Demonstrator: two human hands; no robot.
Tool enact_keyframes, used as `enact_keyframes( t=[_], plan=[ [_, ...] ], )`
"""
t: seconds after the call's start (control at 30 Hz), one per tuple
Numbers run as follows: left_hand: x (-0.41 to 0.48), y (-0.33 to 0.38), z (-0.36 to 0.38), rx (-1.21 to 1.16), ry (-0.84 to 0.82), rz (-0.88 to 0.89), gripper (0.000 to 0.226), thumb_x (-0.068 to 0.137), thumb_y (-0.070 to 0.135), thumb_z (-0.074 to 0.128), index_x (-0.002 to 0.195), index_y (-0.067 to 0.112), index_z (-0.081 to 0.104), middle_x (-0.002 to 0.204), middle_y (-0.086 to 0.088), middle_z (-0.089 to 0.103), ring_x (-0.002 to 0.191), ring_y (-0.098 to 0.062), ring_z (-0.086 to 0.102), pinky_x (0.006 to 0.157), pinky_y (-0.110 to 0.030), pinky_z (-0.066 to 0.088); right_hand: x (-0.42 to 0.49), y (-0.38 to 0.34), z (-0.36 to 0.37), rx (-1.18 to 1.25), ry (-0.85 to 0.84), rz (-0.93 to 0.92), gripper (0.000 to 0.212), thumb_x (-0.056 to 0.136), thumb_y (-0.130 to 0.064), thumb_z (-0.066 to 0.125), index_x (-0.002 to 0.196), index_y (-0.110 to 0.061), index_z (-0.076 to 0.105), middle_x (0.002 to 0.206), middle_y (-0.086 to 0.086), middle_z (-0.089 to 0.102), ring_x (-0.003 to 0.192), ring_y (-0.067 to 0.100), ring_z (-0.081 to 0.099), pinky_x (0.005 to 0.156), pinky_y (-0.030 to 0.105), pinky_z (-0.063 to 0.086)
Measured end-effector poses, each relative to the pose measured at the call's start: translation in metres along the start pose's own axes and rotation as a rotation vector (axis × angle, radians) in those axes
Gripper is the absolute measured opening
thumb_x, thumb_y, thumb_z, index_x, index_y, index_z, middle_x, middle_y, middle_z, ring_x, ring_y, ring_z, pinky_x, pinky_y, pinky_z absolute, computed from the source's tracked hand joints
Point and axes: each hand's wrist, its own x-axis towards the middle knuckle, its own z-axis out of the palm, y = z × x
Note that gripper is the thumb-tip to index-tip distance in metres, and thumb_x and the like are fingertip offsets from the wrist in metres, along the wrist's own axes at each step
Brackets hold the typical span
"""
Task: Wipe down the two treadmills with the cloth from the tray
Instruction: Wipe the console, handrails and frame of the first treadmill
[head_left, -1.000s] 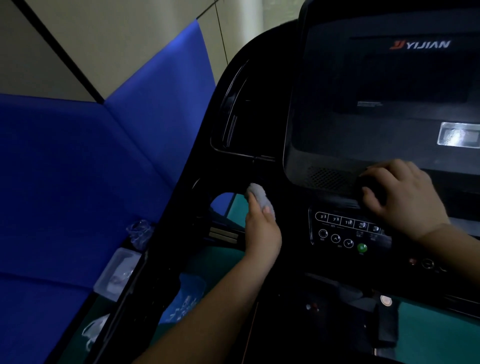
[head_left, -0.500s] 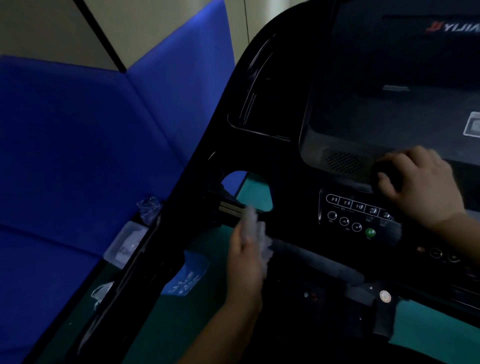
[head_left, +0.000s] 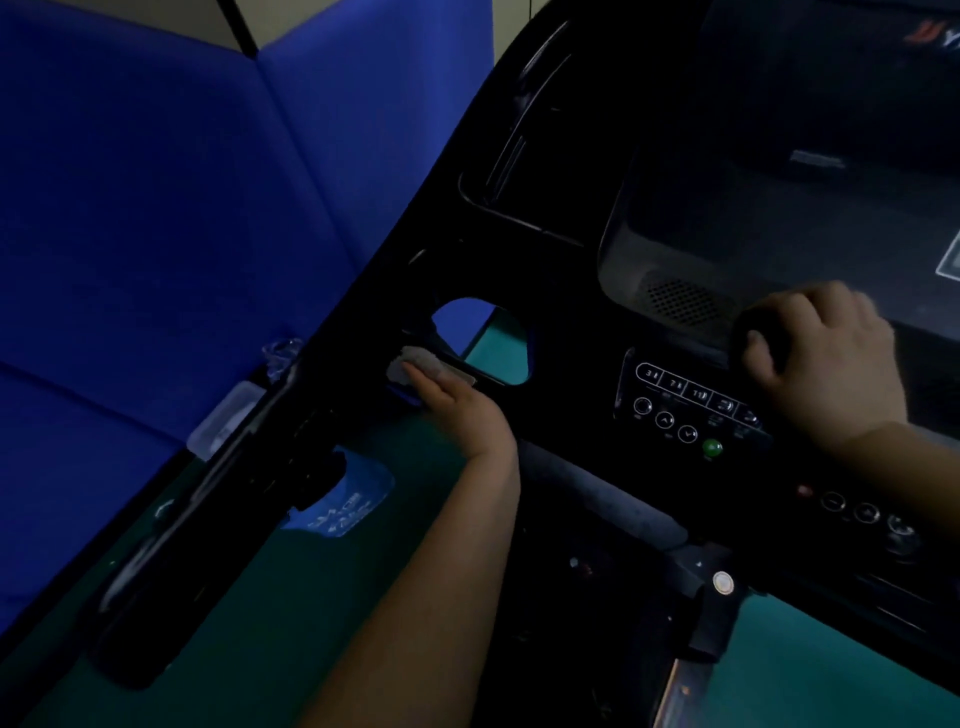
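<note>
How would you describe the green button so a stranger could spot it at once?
Find the black treadmill console. Left of the right hand, which holds a dark knob, sits a panel of white-outlined keys. The green button lies at its lower edge, the only green one there.

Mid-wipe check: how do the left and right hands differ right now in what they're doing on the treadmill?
The left hand lies flat on the cloth, pressing it to the treadmill beside its opening; the right hand has no cloth. The left hand's fingers are straight; the right hand's curl round a dark rounded part under the screen. Both touch that treadmill.
</note>
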Motion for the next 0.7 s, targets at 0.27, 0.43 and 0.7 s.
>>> enact_keyframes(
  t=[0.27, 0.43, 0.7],
  plan=[
    [-0.096, -0.046, 0.023, 0.036, -0.094, -0.042, 0.053, 0.101, 0.048, 0.022, 0.150, 0.037, 0.008, 0.156, 0.004, 0.018, 0.130, -0.001, 0.031, 0.105, -0.018, 0.026, -0.001, 0.001, -0.001, 0.023, -0.009, -0.021, 0.039, 0.089, -0.034, 0.044, 0.114, -0.008, 0.056, 0.112, 0.022, 0.050, 0.105, 0.040, 0.045, 0.085, 0.049, 0.040],
    [-0.154, -0.060, 0.020, 0.112, -0.193, -0.127, 0.052, 0.104, 0.025, 0.027, 0.151, 0.034, 0.007, 0.156, -0.002, 0.022, 0.135, -0.015, 0.035, 0.103, -0.021, 0.028, -0.001, 0.001, -0.001, 0.012, -0.009, -0.038, 0.032, 0.092, -0.029, 0.050, 0.115, -0.007, 0.055, 0.113, 0.020, 0.050, 0.107, 0.039, 0.044, 0.086, 0.048, 0.039],
    [-0.168, -0.047, -0.022, 0.074, -0.461, -0.381, 0.038, 0.100, 0.041, 0.037, 0.137, 0.039, 0.042, 0.137, -0.004, 0.053, 0.117, -0.021, 0.057, 0.100, -0.042, 0.046, -0.002, 0.002, -0.008, 0.069, -0.048, -0.039, 0.031, 0.092, -0.029, 0.053, 0.116, -0.009, 0.057, 0.115, 0.020, 0.050, 0.109, 0.041, 0.043, 0.087, 0.049, 0.039]
  ],
)
